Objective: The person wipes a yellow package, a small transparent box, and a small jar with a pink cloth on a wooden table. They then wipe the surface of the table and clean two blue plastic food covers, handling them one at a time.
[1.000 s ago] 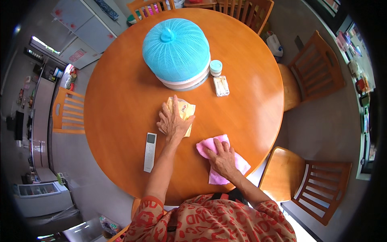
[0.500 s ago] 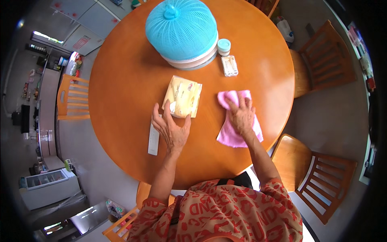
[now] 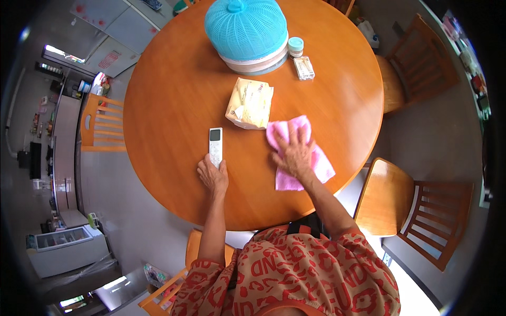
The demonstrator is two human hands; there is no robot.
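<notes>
My left hand [image 3: 213,179] is closed round the lower end of a white air-conditioner remote control [image 3: 215,147], its grey screen pointing away from me. The remote lies on the round wooden table [image 3: 174,100], its lower part covered by my fingers. Spread flat over a pink cloth [image 3: 322,167], my right hand [image 3: 296,155] presses it to the tabletop. A cream-yellow soft pack of tissues [image 3: 252,102] sits just beyond both hands, near the cloth's far left corner.
At the far side stands a blue mesh food cover [image 3: 246,31]. Beside it are a small jar with a pale blue lid [image 3: 295,46] and a clear-wrapped small box [image 3: 304,68]. Wooden chairs [image 3: 385,195] surround the table; a white chest freezer [image 3: 68,253] stands at lower left.
My left hand has left the tissue pack and closed on the remote. The tissue pack now sits farther from the remote. My right hand and the cloth have shifted left.
</notes>
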